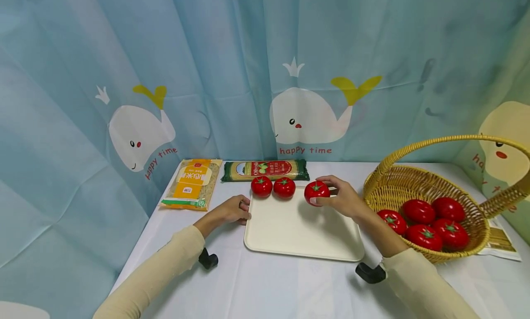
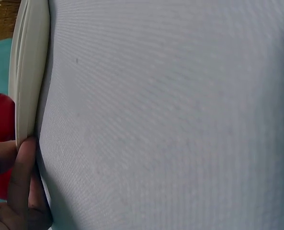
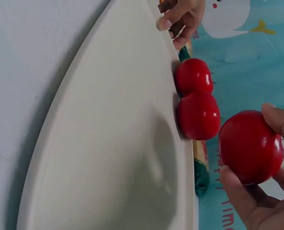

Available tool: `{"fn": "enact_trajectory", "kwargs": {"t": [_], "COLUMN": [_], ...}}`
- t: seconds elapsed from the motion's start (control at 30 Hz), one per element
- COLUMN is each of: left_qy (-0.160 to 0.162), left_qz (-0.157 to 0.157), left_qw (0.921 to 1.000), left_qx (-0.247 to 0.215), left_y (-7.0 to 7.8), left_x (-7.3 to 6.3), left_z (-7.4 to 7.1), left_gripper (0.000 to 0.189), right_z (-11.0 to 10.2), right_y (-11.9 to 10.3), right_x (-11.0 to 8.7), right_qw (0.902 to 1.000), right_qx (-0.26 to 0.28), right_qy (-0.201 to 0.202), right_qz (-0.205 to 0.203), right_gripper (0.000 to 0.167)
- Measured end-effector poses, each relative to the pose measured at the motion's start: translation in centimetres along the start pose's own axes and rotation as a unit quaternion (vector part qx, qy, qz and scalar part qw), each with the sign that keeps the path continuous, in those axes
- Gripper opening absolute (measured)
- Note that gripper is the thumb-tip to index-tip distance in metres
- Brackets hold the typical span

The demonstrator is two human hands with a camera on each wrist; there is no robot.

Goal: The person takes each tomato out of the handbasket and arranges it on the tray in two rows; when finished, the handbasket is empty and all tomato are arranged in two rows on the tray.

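Observation:
A cream rectangular tray (image 1: 298,236) lies on the white table. Two red tomatoes sit side by side in its far left corner, the left tomato (image 1: 262,187) and the right tomato (image 1: 284,188). With fingers and thumb, my right hand (image 1: 343,198) grips a third tomato (image 1: 316,193), held above the tray's far side; the right wrist view shows this tomato (image 3: 251,147) apart from the other two. My left hand (image 1: 233,210) pinches the tray's left rim; in the left wrist view its fingers (image 2: 23,167) lie against the tray edge (image 2: 29,76).
A wicker basket (image 1: 387,185) with a tall handle stands at the right, holding several tomatoes (image 1: 424,236). Behind the tray lies a green pasta packet (image 1: 265,170). A yellow grain bag (image 1: 192,184) lies at the far left. A printed packet (image 1: 502,240) is partly under the basket.

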State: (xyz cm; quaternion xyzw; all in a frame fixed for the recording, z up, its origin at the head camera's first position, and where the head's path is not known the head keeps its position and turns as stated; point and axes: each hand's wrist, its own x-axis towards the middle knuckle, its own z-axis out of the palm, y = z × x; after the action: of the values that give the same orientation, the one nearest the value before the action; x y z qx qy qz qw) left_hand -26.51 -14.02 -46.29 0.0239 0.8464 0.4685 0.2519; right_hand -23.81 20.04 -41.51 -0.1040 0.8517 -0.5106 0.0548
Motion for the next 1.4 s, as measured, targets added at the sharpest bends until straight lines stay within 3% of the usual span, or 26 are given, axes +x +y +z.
{"fn": "enact_trajectory", "kwargs": {"t": [0.6, 1.4], "left_qy": [0.004, 0.007], "left_qz": [-0.004, -0.004], "left_qw": [1.0000, 1.0000], "left_qx": [0.001, 0.001], "left_y": [0.2, 0.0], "left_x": [-0.2, 0.0], "left_z": [0.2, 0.2], "left_gripper": [0.044, 0.044], "right_z": [1.1, 1.9], "right_y": [1.6, 2.9], "right_x": [2.4, 4.5], "right_qw": [0.9994, 0.9960], "right_qx": [0.006, -0.053], "right_qy": [0.007, 0.006], "right_qz": [0.033, 0.073], "right_gripper": [0.063, 0.066]}}
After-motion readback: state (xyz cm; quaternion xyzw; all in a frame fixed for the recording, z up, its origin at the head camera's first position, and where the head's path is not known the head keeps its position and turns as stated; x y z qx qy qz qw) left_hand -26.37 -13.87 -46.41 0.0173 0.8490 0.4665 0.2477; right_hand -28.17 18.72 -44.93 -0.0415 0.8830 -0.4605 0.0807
